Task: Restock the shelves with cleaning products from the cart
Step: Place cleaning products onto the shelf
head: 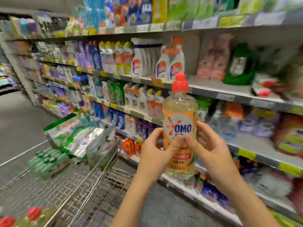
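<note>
Head view: a shop aisle, with motion blur over much of the frame. A clear plastic bottle (179, 115) of pale yellow liquid, with an orange and white label reading OMO and a red push-pull cap (180, 82), is held upright in mid-air in front of the shelving, to the right of the cart and resting on neither. The left hand (155, 151) grasps the bottle from its left side, fingers curled round the back and thumb laid across the front label. The right hand (211, 145) grasps it from the right side in the same manner, and the two thumb tips meet at the middle of the label. Grey metal shelving (229, 95) runs along the right side and recedes to the left rear in several tiers, with yellow price tags (246, 153) fixed along the edges. Stock noted: white trigger-spray bottles (170, 64) on the tier behind the cap, with pink refill pouches (211, 61) and a green refill pouch (241, 64) to their right. That tier shows bare grey board in front of the pouches. The remaining stock is coloured bottles and packs, too blurred to identify. A silver wire-mesh shopping cart (78, 185) stands at lower left, near the shelving. It carries green and white soft packs (72, 136) stacked at its far end and red-capped items (33, 212) at its near corner, the latter blurred. The floor (19, 122) is plain grey and smooth.
</note>
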The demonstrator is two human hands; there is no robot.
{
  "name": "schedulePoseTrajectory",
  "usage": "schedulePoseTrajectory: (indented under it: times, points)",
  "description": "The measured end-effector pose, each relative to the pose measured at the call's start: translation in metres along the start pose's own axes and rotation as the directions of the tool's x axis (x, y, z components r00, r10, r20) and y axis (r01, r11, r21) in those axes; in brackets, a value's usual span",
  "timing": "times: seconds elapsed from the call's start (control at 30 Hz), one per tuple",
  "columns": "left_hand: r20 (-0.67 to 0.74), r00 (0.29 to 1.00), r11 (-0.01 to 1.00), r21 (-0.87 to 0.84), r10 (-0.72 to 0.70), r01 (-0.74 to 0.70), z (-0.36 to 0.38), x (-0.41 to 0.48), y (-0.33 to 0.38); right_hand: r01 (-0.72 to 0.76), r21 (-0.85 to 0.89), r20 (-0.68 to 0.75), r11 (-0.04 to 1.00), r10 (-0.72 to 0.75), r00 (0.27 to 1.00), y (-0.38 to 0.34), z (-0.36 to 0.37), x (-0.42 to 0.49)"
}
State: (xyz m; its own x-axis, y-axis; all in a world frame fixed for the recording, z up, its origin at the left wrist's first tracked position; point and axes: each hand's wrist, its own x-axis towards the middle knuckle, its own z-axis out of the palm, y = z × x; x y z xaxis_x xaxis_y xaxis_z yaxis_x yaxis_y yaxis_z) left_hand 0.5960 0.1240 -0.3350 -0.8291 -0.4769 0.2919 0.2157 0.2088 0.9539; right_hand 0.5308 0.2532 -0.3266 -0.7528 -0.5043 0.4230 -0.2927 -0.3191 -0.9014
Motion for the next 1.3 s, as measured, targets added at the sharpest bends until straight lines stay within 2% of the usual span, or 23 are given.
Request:
schedulePoseTrajectory:
  times: [0.27, 0.43, 0.53, 0.87, 1.07, 1.3]
  points:
    - [0.247, 0.968, 0.994, -0.108, 0.046, -0.019, 0.173, 0.001, 0.022, 0.000, -0.080, -0.219, 0.997, -0.018, 0.976, -0.050, -0.160, -0.042]
    - [0.371, 0.928, 0.990, -0.137, 0.038, 0.014, 0.273, -0.003, 0.034, -0.023, -0.153, -0.285, 0.988, -0.022, 0.958, -0.075, -0.254, -0.061]
    - [0.396, 0.917, 0.987, -0.160, 0.046, 0.019, 0.318, 0.000, 0.039, -0.021, -0.187, -0.308, 0.982, -0.038, 0.951, -0.082, -0.297, -0.064]
    - [0.481, 0.870, 0.993, -0.092, 0.107, -0.071, 0.410, 0.066, 0.028, 0.012, -0.180, -0.425, 0.984, -0.089, 0.901, -0.062, -0.387, -0.018]
    - [0.468, 0.858, 0.977, -0.125, 0.210, -0.171, 0.457, 0.151, 0.020, 0.036, -0.204, -0.471, 0.978, -0.130, 0.872, -0.040, -0.437, 0.054]
    - [0.512, 0.807, 0.947, -0.041, 0.294, -0.319, 0.500, 0.252, 0.011, 0.056, -0.265, -0.534, 0.963, -0.195, 0.823, -0.020, -0.480, 0.136]
